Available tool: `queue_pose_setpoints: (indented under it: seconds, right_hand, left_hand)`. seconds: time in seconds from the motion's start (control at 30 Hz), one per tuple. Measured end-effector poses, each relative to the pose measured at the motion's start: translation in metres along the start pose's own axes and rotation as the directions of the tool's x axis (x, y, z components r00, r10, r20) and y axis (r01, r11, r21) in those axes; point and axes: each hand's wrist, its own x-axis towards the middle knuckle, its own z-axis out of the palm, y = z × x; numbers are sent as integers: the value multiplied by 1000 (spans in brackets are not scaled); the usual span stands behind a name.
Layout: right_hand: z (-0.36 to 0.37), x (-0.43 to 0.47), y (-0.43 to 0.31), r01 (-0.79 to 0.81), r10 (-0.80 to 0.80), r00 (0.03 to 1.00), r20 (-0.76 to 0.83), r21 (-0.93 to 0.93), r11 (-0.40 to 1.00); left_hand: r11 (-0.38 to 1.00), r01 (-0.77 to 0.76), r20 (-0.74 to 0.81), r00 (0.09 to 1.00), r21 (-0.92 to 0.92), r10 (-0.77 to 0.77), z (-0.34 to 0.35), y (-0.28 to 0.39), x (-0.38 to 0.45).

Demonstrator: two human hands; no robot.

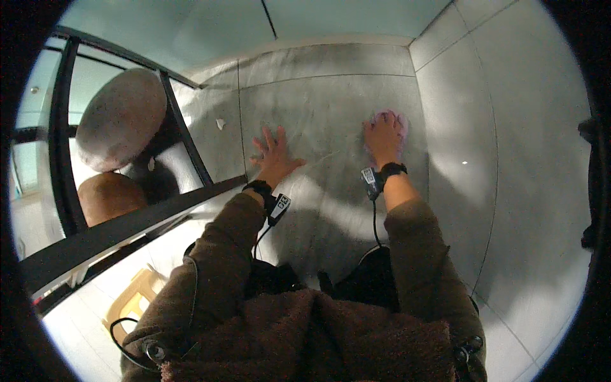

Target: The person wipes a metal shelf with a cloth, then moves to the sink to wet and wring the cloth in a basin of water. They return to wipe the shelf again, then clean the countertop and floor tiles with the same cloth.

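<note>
My left hand lies with its fingers spread on the grey tiled floor and holds nothing. To its right, my right hand presses down on a pinkish-purple cloth, whose edges show around the fingers. Faint streaks mark the tiles between the two hands. Each wrist wears a black strap with a small cabled device, the left one and the right one. A small whitish scrap lies on the tiles to the left of my left hand.
A black-framed glass panel borders the left side, with a large rounded object and a brown rounded one seen through it. A yellow plastic stool stands at lower left. Tiled walls rise at the right and a pale greenish surface beyond.
</note>
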Motion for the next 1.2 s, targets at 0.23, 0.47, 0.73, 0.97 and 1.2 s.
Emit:
queue_pose_setpoints:
  seconds: [0.23, 0.47, 0.73, 0.97, 1.2]
  right_hand:
    - [8, 23, -2, 84, -76, 993, 89, -92, 992]
    - [23, 28, 13, 130, -111, 982, 150, -123, 984]
    - [14, 29, 12, 109, -78, 965, 249, -116, 987]
    - [29, 30, 15, 67, -54, 972, 230, -52, 996]
    - [57, 30, 25, 50, -29, 962, 273, -70, 996]
  left_hand:
    - [972, -101, 122, 990, 211, 76, -33, -3, 0]
    - [817, -356, -6, 915, 453, 403, -25, -55, 3]
    - [881, -248, -98, 945, 404, 311, -19, -85, 11]
    - [906, -249, -160, 935, 341, 317, -14, -135, 2]
    - [911, -272, -86, 946, 310, 312, -22, -178, 1]
